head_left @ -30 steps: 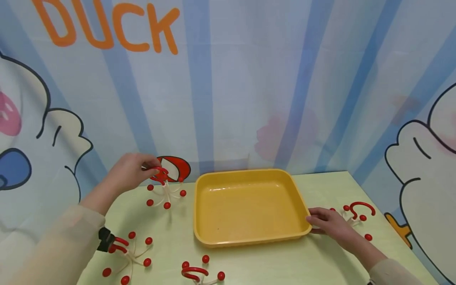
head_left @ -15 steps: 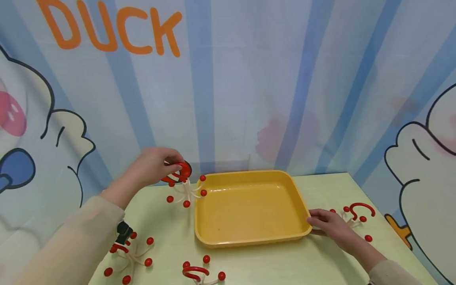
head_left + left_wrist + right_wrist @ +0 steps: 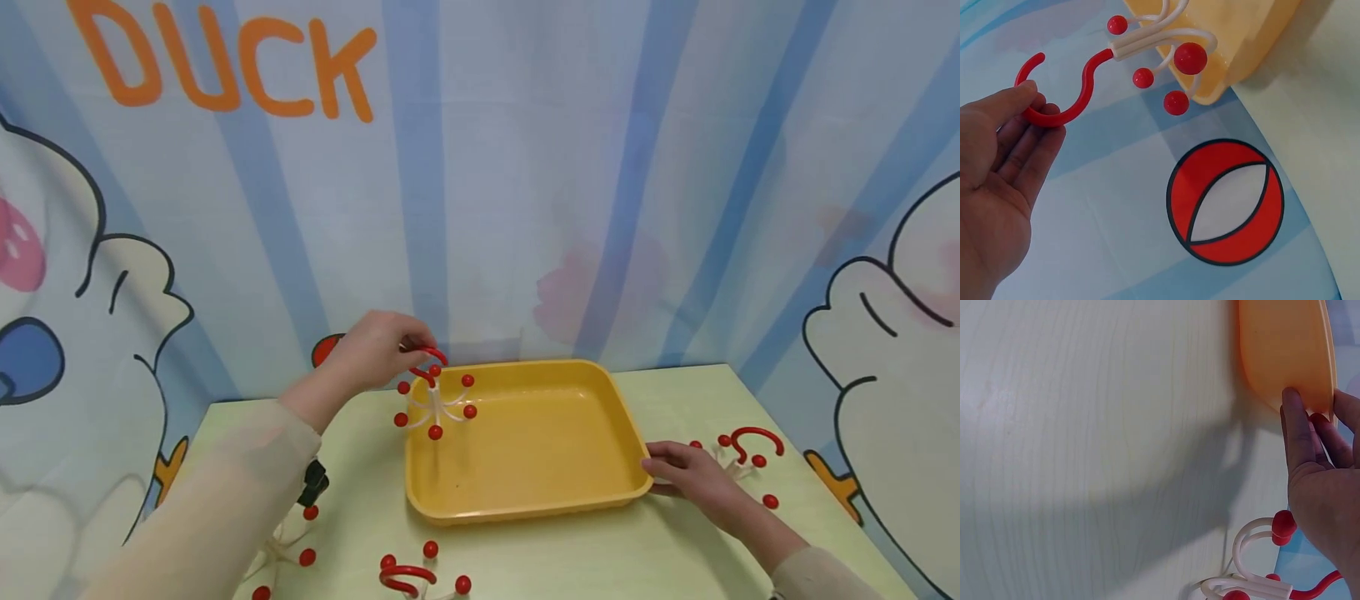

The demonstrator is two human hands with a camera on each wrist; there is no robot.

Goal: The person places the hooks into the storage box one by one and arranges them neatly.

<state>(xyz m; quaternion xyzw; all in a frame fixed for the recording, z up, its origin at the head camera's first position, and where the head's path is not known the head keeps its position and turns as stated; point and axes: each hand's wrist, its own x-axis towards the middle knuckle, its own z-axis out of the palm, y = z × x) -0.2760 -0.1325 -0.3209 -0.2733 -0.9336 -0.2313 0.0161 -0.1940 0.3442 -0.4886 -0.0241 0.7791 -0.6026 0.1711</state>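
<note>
My left hand (image 3: 381,348) pinches the red hook (image 3: 1065,117) of a rack with white curved arms and red ball tips (image 3: 435,432). It hangs over the back left corner of the yellow tray (image 3: 525,508). In the left wrist view the thumb and fingertips of the left hand (image 3: 1000,150) meet on the hook's curve. At the tray's right side my right hand (image 3: 693,479) holds the rim. The right wrist view shows the right hand (image 3: 1322,450) with its thumb and fingers around the orange-looking tray edge (image 3: 1329,356).
Similar red-hooked racks lie on the pale green table (image 3: 592,558): one at the front (image 3: 408,572), one at the left (image 3: 276,550) partly behind my left sleeve, one at the right (image 3: 757,433) beyond my right hand. A printed curtain (image 3: 495,208) stands behind the table.
My left hand has moved right with the hanging rack, from beside the tray to above its left part. The right hand has stayed on the tray's rim.
</note>
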